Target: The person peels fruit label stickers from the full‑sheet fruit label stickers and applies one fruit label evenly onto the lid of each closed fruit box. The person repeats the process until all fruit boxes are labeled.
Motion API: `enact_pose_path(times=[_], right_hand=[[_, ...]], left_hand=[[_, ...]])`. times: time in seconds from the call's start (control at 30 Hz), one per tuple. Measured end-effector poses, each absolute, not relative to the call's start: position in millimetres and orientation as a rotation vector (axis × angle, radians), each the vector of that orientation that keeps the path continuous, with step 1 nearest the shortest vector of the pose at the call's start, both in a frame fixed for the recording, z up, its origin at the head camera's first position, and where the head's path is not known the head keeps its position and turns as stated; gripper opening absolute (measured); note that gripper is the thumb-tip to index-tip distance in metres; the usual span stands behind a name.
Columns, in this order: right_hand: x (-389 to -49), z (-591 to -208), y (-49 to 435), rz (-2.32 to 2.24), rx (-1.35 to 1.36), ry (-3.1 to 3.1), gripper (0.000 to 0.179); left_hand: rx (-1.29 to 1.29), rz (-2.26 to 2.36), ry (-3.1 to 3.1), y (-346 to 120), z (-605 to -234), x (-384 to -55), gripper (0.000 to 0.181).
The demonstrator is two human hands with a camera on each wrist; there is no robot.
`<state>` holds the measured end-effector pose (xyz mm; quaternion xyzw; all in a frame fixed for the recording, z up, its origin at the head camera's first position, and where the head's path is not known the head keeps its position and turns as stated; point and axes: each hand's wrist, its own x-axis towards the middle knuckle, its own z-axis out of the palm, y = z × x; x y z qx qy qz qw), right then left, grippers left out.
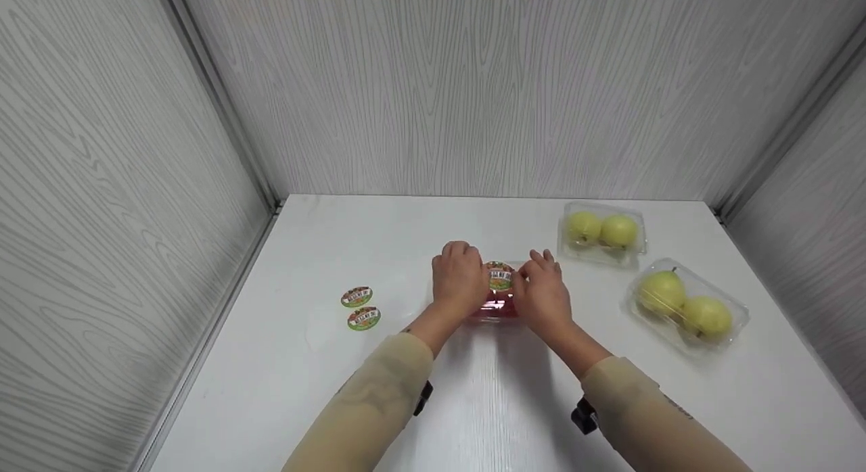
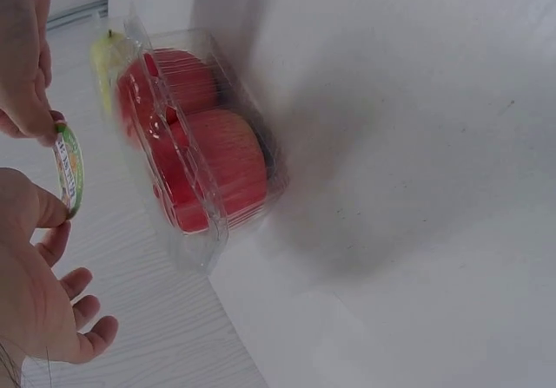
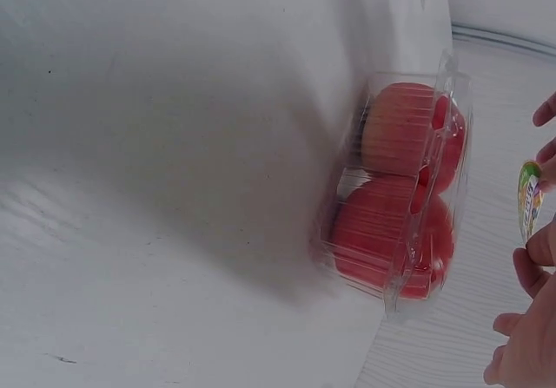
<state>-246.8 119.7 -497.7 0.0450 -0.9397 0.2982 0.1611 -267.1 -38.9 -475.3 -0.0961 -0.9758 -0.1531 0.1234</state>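
My left hand (image 1: 460, 279) and right hand (image 1: 543, 293) pinch an oval sticker (image 1: 500, 276) between them, each with thumb and finger on one end. It is green, white and red with printed text, and bows slightly in the left wrist view. Beneath it stands a clear plastic clamshell box (image 1: 499, 320), lid down, with two red apples (image 2: 228, 167) inside. Both wrist views show the sticker held apart from the lid. In the head view my hands cover the box's sides. The other fingers of my right hand (image 3: 530, 345) are spread loosely.
Two more oval stickers (image 1: 356, 296) lie on the white table (image 1: 270, 364) at the left. At the right are two clear boxes, the farther box (image 1: 602, 257) and the nearer box (image 1: 732, 303), each with two yellow-green pears. Grey wood-grain panels (image 1: 446, 93) enclose the table.
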Motion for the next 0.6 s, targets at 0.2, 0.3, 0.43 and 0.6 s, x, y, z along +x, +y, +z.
enact_pose_path(times=[0.2, 0.3, 0.43, 0.6], right_hand=[[-250.8, -501.4, 122.3, 0.829, 0.138, -2.741, 0.023], [-252.8, -503.2, 122.8, 0.818, 0.141, -2.751, 0.024], [-255.4, -504.6, 122.8, 0.807, 0.142, -2.745, 0.023], [-256.9, -505.6, 123.1, 0.794, 0.134, -2.755, 0.023]], left_hand=[[-0.291, -0.391, -2.874, -37.6, -478.1, -269.6, 0.029], [-0.289, -0.351, -2.891, -36.1, -479.3, -270.8, 0.032], [-0.279, -0.336, -2.910, -35.3, -481.8, -274.3, 0.033], [-0.276, -0.320, -2.921, -34.8, -483.8, -276.1, 0.034]])
